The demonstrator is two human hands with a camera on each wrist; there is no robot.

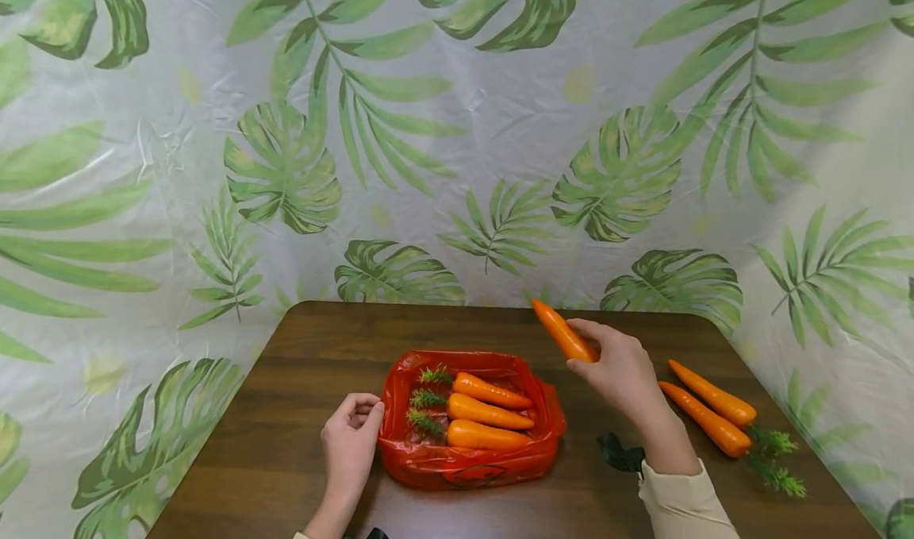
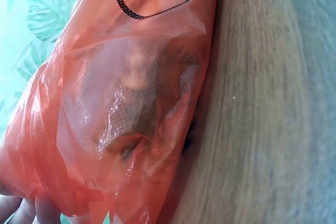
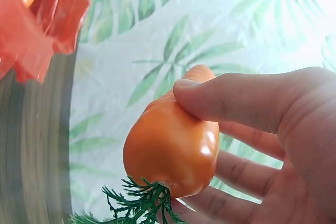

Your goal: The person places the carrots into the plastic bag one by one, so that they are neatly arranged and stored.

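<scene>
A red plastic bag (image 1: pixel 467 469) with dark print on its side stands open on the table, three orange carrots with green tops lying side by side in it; the middle carrot (image 1: pixel 489 412) points its tip to the right. My left hand (image 1: pixel 350 444) pinches the bag's left rim between thumb and fingers. Raised to the right of the bag, my right hand (image 1: pixel 624 376) holds another carrot (image 1: pixel 560 329) between thumb and fingers, its tip up and away. From the right wrist view, that carrot's green top (image 3: pixel 139 203) hangs at the near end.
Two more carrots lie at the table's right side, the nearer carrot (image 1: pixel 707 420) beside the farther carrot (image 1: pixel 714 394). A black object (image 1: pixel 620 452) shows by the right wrist. Behind the brown wooden table (image 1: pixel 343 333) hangs a leaf-patterned curtain (image 1: pixel 500 126).
</scene>
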